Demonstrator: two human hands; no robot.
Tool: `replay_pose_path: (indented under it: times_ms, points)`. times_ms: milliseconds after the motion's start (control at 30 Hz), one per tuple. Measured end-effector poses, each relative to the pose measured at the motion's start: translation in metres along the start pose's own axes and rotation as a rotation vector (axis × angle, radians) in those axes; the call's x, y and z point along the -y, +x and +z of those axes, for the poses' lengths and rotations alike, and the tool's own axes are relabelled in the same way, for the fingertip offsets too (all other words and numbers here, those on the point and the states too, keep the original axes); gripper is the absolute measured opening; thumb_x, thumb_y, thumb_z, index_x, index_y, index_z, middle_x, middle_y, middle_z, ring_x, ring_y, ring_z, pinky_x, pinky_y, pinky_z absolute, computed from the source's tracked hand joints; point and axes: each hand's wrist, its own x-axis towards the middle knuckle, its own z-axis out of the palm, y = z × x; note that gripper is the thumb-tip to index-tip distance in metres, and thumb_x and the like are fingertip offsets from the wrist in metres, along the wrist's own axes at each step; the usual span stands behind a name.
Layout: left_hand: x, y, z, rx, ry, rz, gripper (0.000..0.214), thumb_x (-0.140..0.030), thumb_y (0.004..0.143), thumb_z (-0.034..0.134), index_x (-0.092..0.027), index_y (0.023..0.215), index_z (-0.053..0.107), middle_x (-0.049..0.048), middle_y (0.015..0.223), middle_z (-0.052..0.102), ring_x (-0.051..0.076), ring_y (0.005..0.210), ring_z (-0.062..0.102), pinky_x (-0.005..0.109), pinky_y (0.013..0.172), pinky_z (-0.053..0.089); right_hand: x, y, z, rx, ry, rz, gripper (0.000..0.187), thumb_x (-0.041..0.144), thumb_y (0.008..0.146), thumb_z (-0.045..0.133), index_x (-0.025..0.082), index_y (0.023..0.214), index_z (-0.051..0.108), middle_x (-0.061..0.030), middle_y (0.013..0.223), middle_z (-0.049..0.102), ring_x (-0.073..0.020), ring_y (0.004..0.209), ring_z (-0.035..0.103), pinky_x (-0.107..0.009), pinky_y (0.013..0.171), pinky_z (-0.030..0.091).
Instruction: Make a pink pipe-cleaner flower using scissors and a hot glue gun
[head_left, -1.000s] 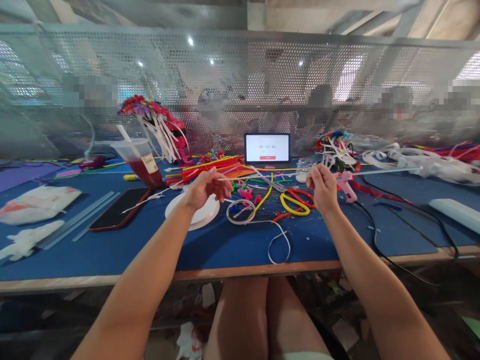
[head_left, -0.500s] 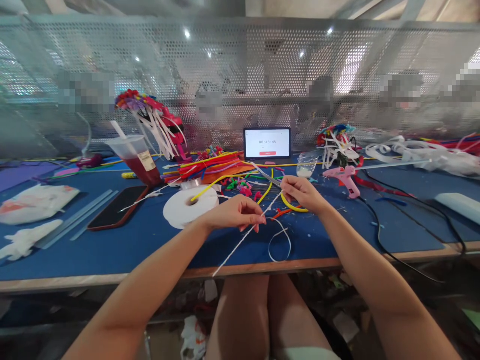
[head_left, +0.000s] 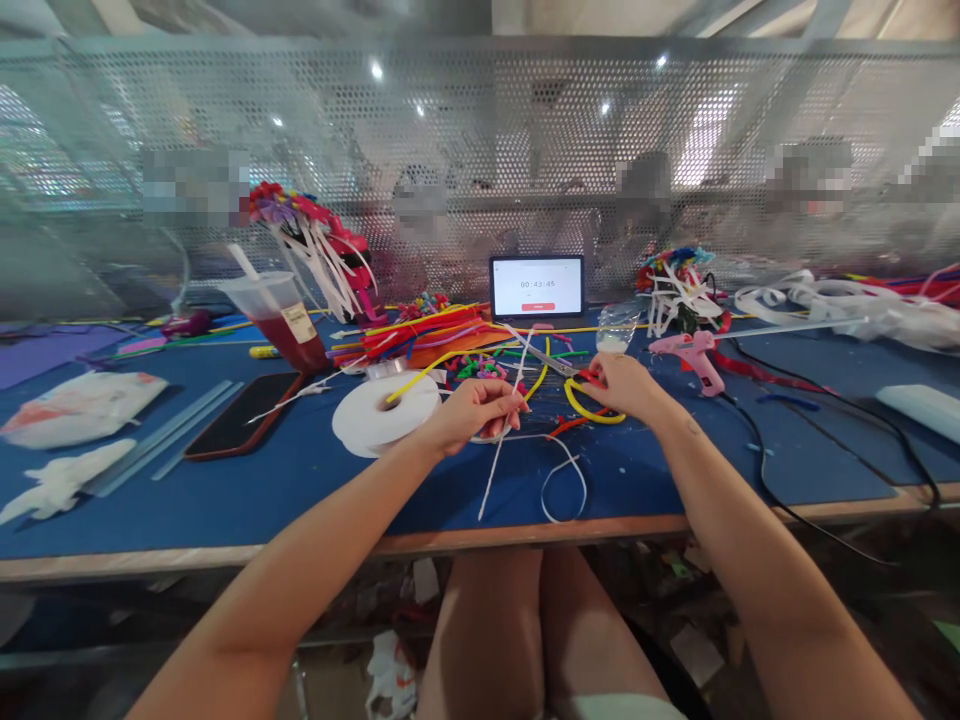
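Pinched tight, 1 white pipe cleaner (head_left: 501, 472) slants down from the left hand (head_left: 476, 415) over the blue table (head_left: 225, 510). The right hand (head_left: 622, 388) grips 1 pair of scissors (head_left: 562, 366) by the red handles, blades pointing left; 1 white roll (head_left: 382, 415) lies just beside the left hand.

White pipe cleaner (head_left: 496, 470), red scissors handles (head_left: 592, 378), blue mat (head_left: 637, 480)

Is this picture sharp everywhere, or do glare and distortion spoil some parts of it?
In the head view, the perforated metal screen looks hazy with glare and bows toward the sides; the front table edge bends from wide-angle distortion; the left hand and right hand look fairly sharp; the tablet is bright but readable.
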Motion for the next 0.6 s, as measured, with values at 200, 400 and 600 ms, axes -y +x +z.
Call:
replay_pose_path:
  times_ms: [200,400,600]
  points:
    - [-0.004,-0.001,-0.001,-0.020,-0.123,0.002,0.028,-0.038,0.071,0.069,-0.012,0.074,0.062,-0.0010,0.059,0.059,0.000,0.037,0.037,0.015,0.035,0.017,-0.004,0.008,0.013,0.118,-0.135,0.191,0.044,0.039,0.058,0.065,0.013,0.093,0.058,-0.0141,0.085,0.066,-0.0270,0.076,0.063,-0.034,0.063,0.045]
    - [-0.006,-0.002,-0.002,-0.015,-0.215,0.036,0.030,-0.040,0.069,0.071,-0.012,0.077,0.064,-0.0016,0.056,0.057,0.001,0.038,0.034,0.016,0.036,0.015,0.006,0.011,0.005,0.074,-0.157,0.319,0.034,0.041,0.058,0.066,0.014,0.077,0.063,-0.0189,0.086,0.067,-0.0349,0.082,0.064,-0.039,0.065,0.046]
    - [-0.007,-0.001,-0.006,-0.066,-0.234,0.071,0.029,-0.040,0.072,0.067,-0.012,0.078,0.066,-0.0017,0.051,0.054,0.000,0.035,0.025,0.017,0.036,0.010,-0.006,0.006,-0.008,-0.183,0.030,0.321,0.034,0.049,0.070,0.056,0.016,0.077,0.062,-0.0120,0.076,0.066,-0.0296,0.078,0.063,-0.040,0.068,0.045]
